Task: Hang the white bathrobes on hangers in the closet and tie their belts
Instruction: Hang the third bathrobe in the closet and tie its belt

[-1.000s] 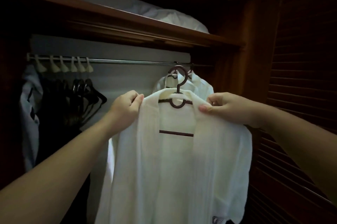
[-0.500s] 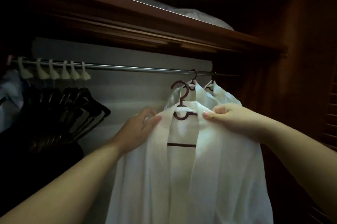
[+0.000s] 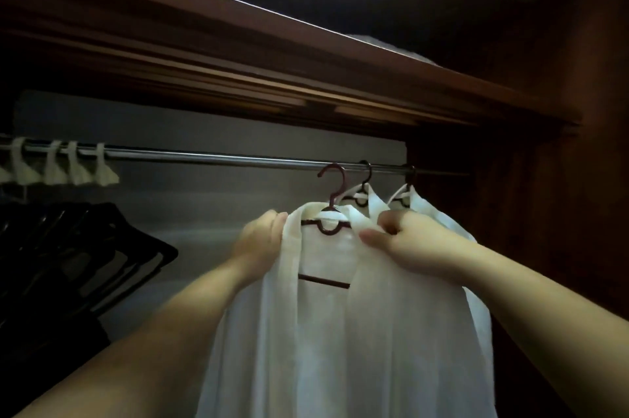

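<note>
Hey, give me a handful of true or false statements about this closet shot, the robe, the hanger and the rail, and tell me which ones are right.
1. The hook of the held robe's hanger is already over the rail. False: it is still just below and in front of the rail.
2. Both hands hold the white bathrobe at its shoulders. True: the left hand is at one side, the right hand at the other.
3. Two other robes already hang on the rail to the right. True.
4. The dark empty hangers are to the right of the held robe. False: they are at the left.
</note>
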The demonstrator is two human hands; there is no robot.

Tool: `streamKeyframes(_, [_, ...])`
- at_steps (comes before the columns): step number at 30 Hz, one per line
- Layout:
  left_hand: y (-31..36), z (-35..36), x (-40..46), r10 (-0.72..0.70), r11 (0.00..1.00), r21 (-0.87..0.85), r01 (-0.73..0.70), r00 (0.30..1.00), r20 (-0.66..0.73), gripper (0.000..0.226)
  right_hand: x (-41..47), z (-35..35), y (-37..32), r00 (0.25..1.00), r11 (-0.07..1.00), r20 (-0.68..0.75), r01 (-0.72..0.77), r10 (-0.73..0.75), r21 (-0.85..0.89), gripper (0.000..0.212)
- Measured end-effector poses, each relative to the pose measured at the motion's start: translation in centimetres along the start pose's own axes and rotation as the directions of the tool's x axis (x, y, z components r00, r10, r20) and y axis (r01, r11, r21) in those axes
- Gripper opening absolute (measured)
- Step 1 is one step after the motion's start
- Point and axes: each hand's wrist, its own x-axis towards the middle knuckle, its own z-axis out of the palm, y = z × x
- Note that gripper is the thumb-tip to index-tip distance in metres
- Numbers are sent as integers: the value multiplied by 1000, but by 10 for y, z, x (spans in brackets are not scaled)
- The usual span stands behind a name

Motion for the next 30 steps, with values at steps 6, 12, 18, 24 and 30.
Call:
streamKeyframes(6, [-12, 21, 63, -18, 998, 53, 20, 999, -33, 40, 48, 0, -7, 996, 991, -80, -42, 32, -129, 53])
streamKeyframes(12, [-23, 36, 116, 21, 995, 100, -14, 997, -68, 47, 104, 18, 2, 981, 979, -192, -17, -22, -201, 46])
streamKeyframes(18, [-60, 61, 161, -8, 994, 111, 2, 999, 53, 49, 146, 49, 6, 970, 986, -218, -130, 105, -105, 70])
streamKeyframes(24, [-100, 90, 177, -19, 998, 67, 16, 999, 49, 51, 159, 71, 4, 988, 950, -97, -142, 119, -279, 37])
streamKeyframes(30, [-109, 115, 189, -75, 997, 22, 74, 996, 39, 61, 169, 101, 35, 975, 953, -212, -123, 64, -276, 51])
